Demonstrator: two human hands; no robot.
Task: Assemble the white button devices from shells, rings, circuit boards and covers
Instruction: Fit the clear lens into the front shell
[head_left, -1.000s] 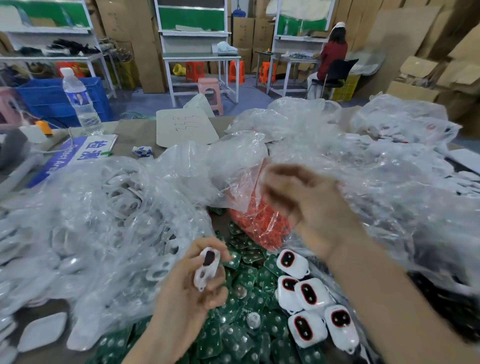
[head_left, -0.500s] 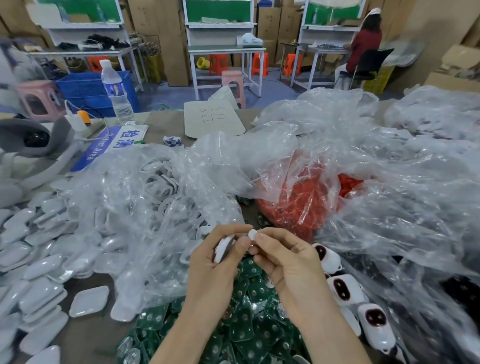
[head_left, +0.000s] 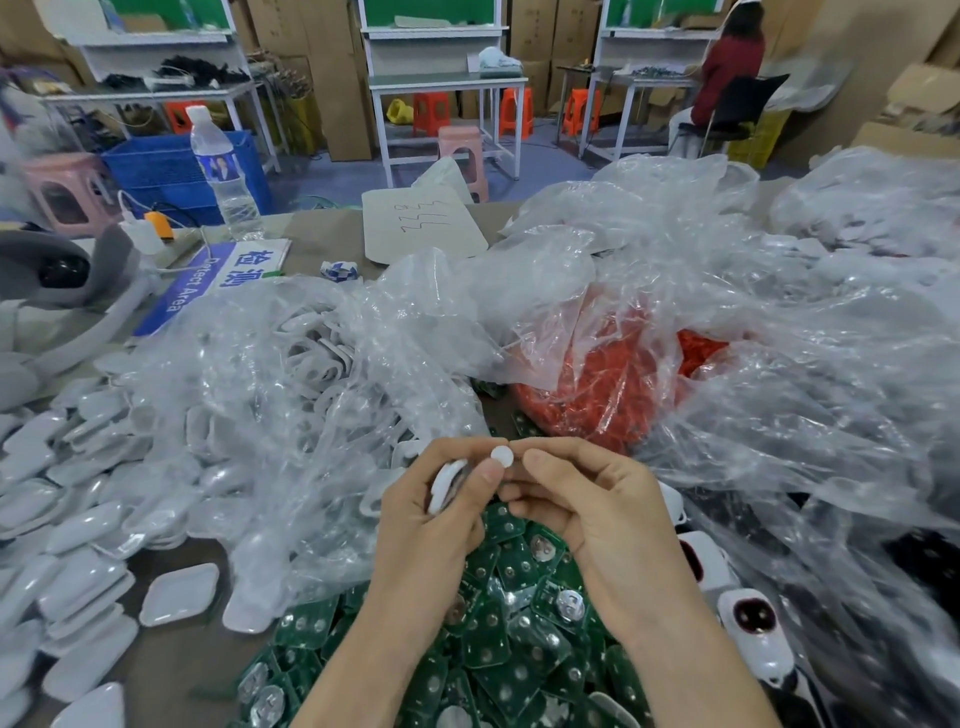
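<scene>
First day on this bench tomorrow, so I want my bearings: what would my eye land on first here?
Dead centre, the left hand grips a white oval plastic shell while the right hand pinches a small round white disc beside it. Below them lies a heap of green circuit boards; behind, a clear plastic bag of red-orange rings stands out among crumpled film, with stacked white covers at far left.

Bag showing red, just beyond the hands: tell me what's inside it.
The bag holds a heap of small orange-red parts. The crinkled film blurs them, so single shapes cannot be told, and neighbouring plastic sheeting covers the heap's right side.
</scene>
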